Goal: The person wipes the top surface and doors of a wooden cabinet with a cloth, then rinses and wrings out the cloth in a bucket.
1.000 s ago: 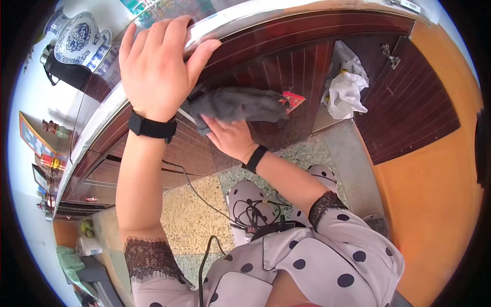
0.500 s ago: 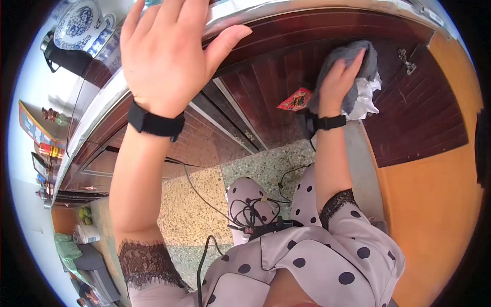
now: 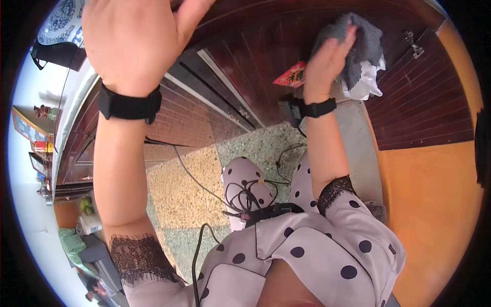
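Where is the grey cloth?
Head view, upper right: the grey cloth is under the right hand, right of the red sticker, with white plastic showing below.

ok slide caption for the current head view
Right hand on a grey cloth, between a red paper label and an open dark cabinet door.

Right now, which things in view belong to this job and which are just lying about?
Probably the job's: fuzzy dark-grey cloth, touched by the right hand; dark-red wooden panelled cabinet.

Apparently just there: crumpled white plastic bag; red paper decoration; blue-and-white ceramic vessel.
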A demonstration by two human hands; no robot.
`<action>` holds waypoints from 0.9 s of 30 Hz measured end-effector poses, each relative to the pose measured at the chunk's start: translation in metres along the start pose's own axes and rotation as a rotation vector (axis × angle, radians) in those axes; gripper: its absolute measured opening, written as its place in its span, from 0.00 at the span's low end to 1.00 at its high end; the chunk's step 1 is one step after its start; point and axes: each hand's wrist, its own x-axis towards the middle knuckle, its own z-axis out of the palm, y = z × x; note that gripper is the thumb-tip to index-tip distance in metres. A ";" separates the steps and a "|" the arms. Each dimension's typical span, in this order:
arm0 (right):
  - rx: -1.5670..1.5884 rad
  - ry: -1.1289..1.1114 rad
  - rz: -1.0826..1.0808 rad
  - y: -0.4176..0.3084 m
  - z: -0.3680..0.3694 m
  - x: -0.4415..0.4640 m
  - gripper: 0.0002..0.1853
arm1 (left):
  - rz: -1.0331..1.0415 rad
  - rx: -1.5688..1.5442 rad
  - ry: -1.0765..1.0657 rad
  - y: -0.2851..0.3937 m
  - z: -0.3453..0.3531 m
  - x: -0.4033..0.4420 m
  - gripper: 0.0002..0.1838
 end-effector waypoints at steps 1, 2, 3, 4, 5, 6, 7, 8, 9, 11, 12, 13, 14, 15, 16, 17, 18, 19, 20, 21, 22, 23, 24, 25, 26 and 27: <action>-0.087 -0.066 -0.089 -0.005 0.006 -0.012 0.31 | 0.004 -0.006 0.034 0.000 0.003 0.001 0.25; -0.122 -0.147 -0.139 -0.009 0.012 -0.031 0.32 | -0.006 0.036 -0.008 0.002 -0.001 0.001 0.25; -0.154 -0.225 -0.192 -0.015 0.016 -0.052 0.33 | 0.026 0.039 0.030 0.001 0.002 -0.001 0.24; -0.290 -0.560 -0.114 -0.045 0.012 -0.061 0.32 | 0.057 0.043 0.068 0.001 0.005 -0.003 0.24; -0.425 -0.895 -0.033 -0.068 0.008 -0.065 0.31 | 0.088 0.048 0.105 0.000 0.009 -0.005 0.23; -0.240 -0.802 -0.247 -0.048 0.014 -0.094 0.28 | 0.001 0.058 0.016 0.005 0.005 -0.005 0.23; -0.054 -0.695 -0.450 -0.019 0.019 -0.138 0.25 | 0.029 0.050 0.049 0.002 0.011 -0.007 0.22; -0.094 -0.775 -0.497 0.002 0.017 -0.166 0.23 | 0.058 0.043 0.082 0.000 0.017 -0.009 0.22; -0.133 -0.856 -0.545 0.028 0.011 -0.194 0.20 | 0.087 0.037 0.115 -0.003 0.023 -0.011 0.22; -0.113 -1.111 -0.092 0.106 -0.018 -0.270 0.20 | 0.091 0.040 0.090 -0.002 0.021 -0.012 0.23; -0.106 -1.117 -0.087 0.110 -0.021 -0.276 0.20 | 0.090 0.043 0.067 -0.001 0.021 -0.012 0.23; -0.188 -1.233 -0.062 0.112 -0.027 -0.282 0.20 | 0.091 0.048 0.049 -0.001 0.021 -0.011 0.24; -0.276 -1.347 -0.035 0.110 -0.036 -0.285 0.20 | 0.091 0.048 0.028 -0.002 0.019 -0.010 0.24; -0.367 -1.461 -0.004 0.109 -0.047 -0.289 0.20 | 0.092 0.051 0.005 -0.001 0.019 -0.010 0.25; -0.461 -1.571 0.034 0.107 -0.058 -0.293 0.21 | 0.096 0.055 -0.019 -0.001 0.018 -0.008 0.26; -0.472 -1.509 0.028 0.105 -0.063 -0.294 0.22 | 0.096 0.057 -0.036 -0.002 0.016 -0.007 0.26; -0.481 -1.447 0.022 0.102 -0.068 -0.294 0.23 | 0.099 0.056 -0.054 -0.003 0.015 -0.007 0.27; -0.408 -1.227 -0.014 0.079 -0.062 -0.288 0.25 | 0.101 0.042 -0.072 -0.002 0.014 -0.007 0.28; -0.301 -1.032 -0.038 0.061 -0.053 -0.278 0.27 | 0.111 0.034 -0.104 -0.004 0.015 -0.006 0.28; -0.197 -0.834 -0.071 0.039 -0.039 -0.253 0.29 | 0.123 0.027 -0.147 -0.008 0.016 -0.003 0.29; -0.154 -0.725 -0.108 0.025 -0.028 -0.229 0.30 | 0.138 0.022 -0.173 -0.011 0.018 -0.002 0.30; -0.108 -0.616 -0.146 0.020 -0.018 -0.209 0.32 | 0.163 0.005 -0.216 -0.011 0.018 0.000 0.31; -0.127 -0.610 -0.138 0.020 -0.012 -0.195 0.32 | 0.164 -0.021 -0.096 -0.009 0.023 -0.004 0.30; -0.110 -0.581 0.003 0.025 -0.007 -0.184 0.33 | 0.167 -0.044 0.019 -0.008 0.029 -0.007 0.30; -0.088 -0.552 0.145 0.032 -0.001 -0.176 0.34 | 0.168 -0.069 -0.009 -0.017 0.027 -0.008 0.29; -0.139 -0.533 0.203 0.046 0.000 -0.168 0.34 | 0.168 -0.095 -0.038 -0.026 0.025 -0.009 0.29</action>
